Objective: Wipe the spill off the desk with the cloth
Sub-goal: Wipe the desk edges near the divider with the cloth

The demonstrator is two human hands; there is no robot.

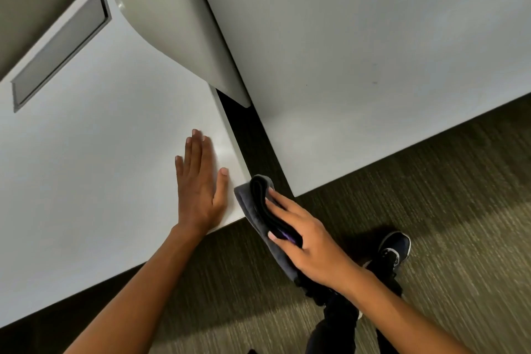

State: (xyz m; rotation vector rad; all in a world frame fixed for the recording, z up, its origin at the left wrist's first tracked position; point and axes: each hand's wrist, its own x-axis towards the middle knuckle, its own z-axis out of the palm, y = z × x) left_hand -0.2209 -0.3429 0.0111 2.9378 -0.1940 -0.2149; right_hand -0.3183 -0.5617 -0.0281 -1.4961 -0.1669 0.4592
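Observation:
The white desk (94, 152) fills the left half of the head view. My left hand (199, 184) lies flat on it near its right corner, fingers spread and holding nothing. My right hand (307, 238) grips a folded dark grey cloth (253, 204) just off the desk's right corner, above the floor. The cloth's upper end touches or nearly touches the corner edge. I cannot make out any spill on the desk surface.
A grey rectangular cable cover (60, 49) is set into the desk at far left. A curved grey divider panel (178, 20) separates this desk from a second white desk (373, 52) on the right. Striped carpet (445, 224) and my dark shoe (395, 248) lie below.

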